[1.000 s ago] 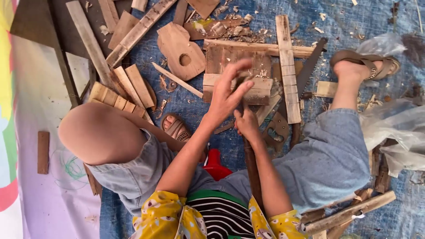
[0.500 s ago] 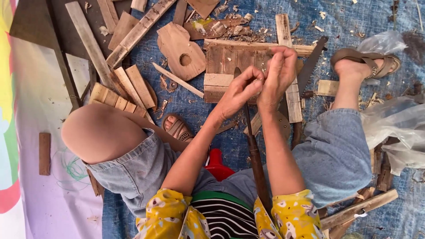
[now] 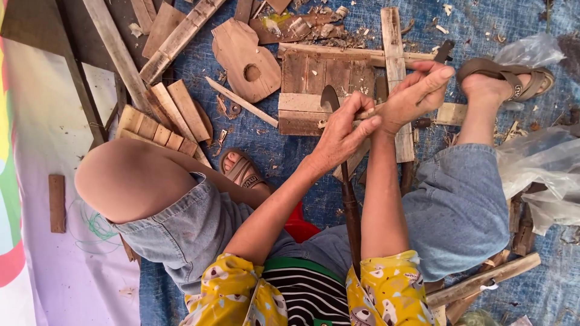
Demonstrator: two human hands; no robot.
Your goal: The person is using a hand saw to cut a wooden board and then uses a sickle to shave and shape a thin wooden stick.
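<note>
My left hand (image 3: pixel 343 134) is closed around a long knife (image 3: pixel 349 199) just below its curved dark blade (image 3: pixel 329 96), and also pinches one end of a thin wooden stick (image 3: pixel 366 113). The knife's dark handle runs back between my forearms toward my body. My right hand (image 3: pixel 417 95) grips the stick's other end, just right of the blade, fingers curled. Both hands hover over a slatted wooden panel (image 3: pixel 314 75) lying on the blue tarp (image 3: pixel 284 151). How the stick meets the blade is hidden by my fingers.
Wood offcuts lie all around: a guitar-shaped board with a hole (image 3: pixel 244 60), long slats (image 3: pixel 121 57), a row of short blocks (image 3: pixel 157 130), an upright plank (image 3: pixel 394 54). My sandalled feet (image 3: pixel 507 75) rest on the tarp. Clear plastic bags (image 3: pixel 538 175) lie at right.
My left hand, spread open above the panel a second ago, came down and closed on the knife and stick. My right hand rose to meet it, then shifted right.
</note>
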